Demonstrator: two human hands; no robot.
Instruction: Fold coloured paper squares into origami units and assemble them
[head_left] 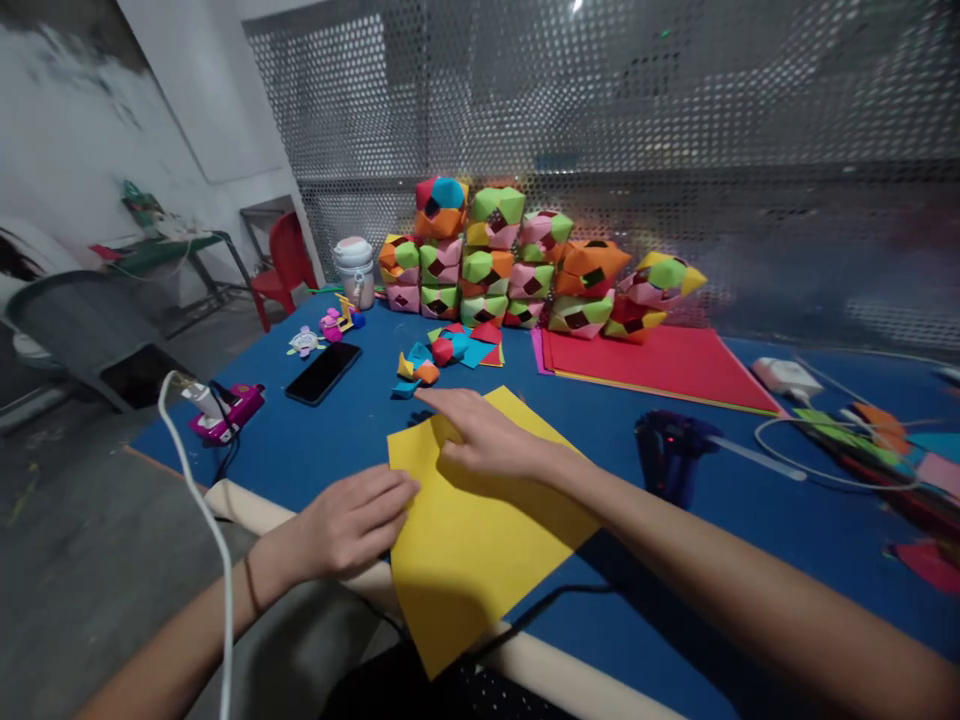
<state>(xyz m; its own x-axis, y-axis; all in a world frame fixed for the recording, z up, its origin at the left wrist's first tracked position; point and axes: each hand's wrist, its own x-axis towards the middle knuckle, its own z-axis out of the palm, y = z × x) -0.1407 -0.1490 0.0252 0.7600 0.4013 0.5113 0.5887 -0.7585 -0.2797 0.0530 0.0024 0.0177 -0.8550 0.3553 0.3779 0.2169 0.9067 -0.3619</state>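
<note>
A large sheet of yellow paper point(480, 545) lies at the table's front, its near corner hanging over the edge. My left hand point(360, 525) is at the sheet's left edge with curled fingers, and the fingertips pinch that edge. Across the upper part of the sheet reaches my right hand point(484, 435). Its index finger is stretched out past the far edge, with the thumb held apart below it on the paper. Just beyond that fingertip are small folded paper pieces point(442, 350) in several colours.
Stacked colourful paper modules point(487, 268) stand against the mesh panel. Red sheets point(637, 362) lie at back right, a dark blue glue gun point(675, 450) nearer. A phone point(324, 374), purple power strip point(229, 412) and white cable point(210, 515) are at left. Paper scraps point(885, 430) lie far right.
</note>
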